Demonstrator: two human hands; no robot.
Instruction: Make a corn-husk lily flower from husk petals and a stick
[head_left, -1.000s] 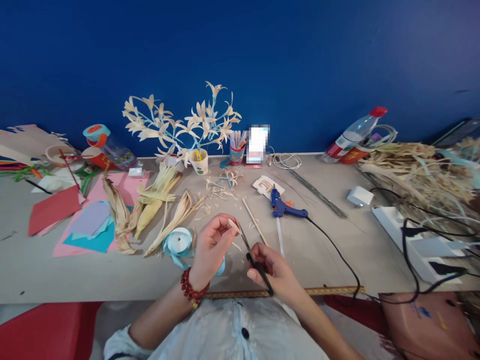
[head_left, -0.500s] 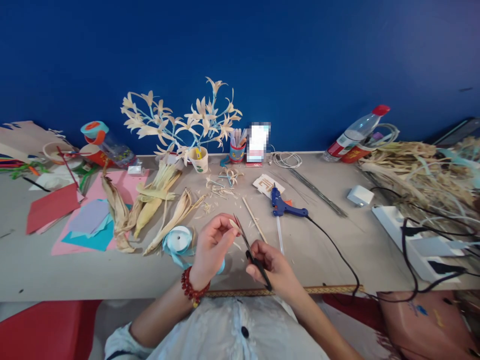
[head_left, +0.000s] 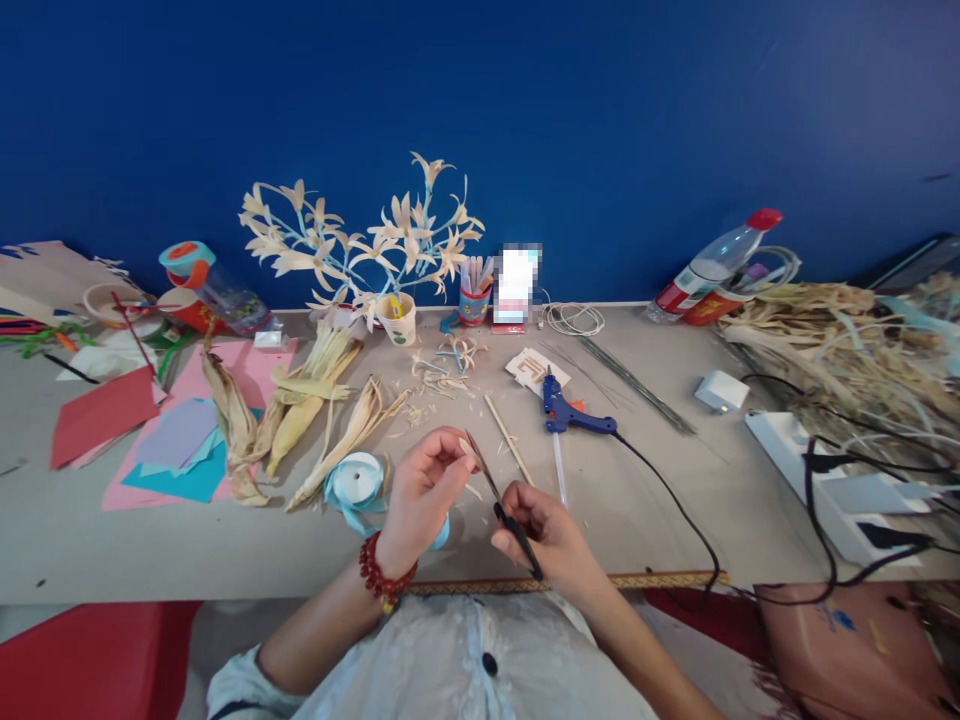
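Between the thumb and fingers of my left hand is a small pale piece of corn husk. My right hand grips the black handles of a pair of scissors, whose blades point up and left and lie right beside the husk piece. Whether the blades touch it I cannot tell. A roll of light blue ribbon lies left of my left hand. Beyond my hands, a thin pale stick rests on the table among small husk scraps.
A blue glue gun lies at right with its cord trailing to a white power strip. Dried corn husks and coloured papers cover the left. Husk flowers stand in a paper cup; metal wires lie behind.
Hardly anything differs. My left hand has shifted very slightly left, and the scissors stay beside the husk piece.
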